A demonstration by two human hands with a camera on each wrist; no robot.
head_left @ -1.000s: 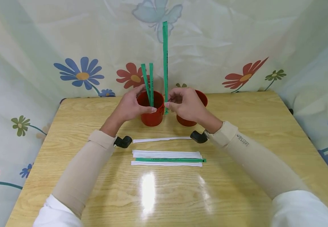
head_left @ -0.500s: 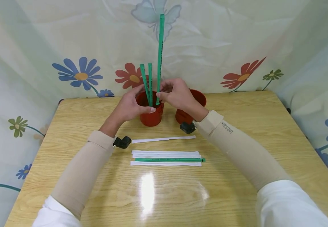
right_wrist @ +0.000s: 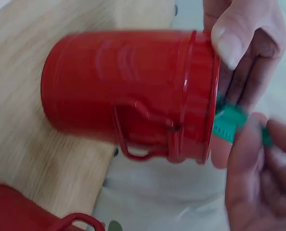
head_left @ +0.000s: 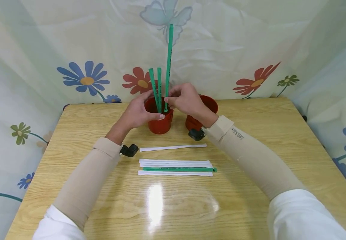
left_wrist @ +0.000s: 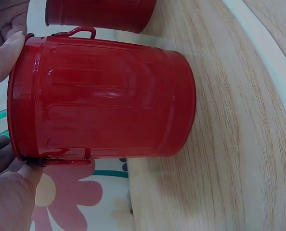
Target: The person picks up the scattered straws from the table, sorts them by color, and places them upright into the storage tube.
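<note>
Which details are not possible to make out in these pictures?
Head view: lower ends of the two standing green strips, hidden by the left bucket.
Head view: part of the right bucket, behind the right hand.
Head view: print on the held green strip, too small.
Left wrist view: right bucket, cut off by top edge.

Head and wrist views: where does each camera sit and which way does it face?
Head: worn on the head, facing forward and down over the table; the left hand, right hand and forearms show.
Left wrist: worn on that wrist, facing the side of the held red bucket, image turned sideways; both hands partly show at left.
Right wrist: worn on that wrist, facing the same bucket and a green strip; both hands show on the right.
Shared: both wrist views show that bucket and part of the second bucket.
</note>
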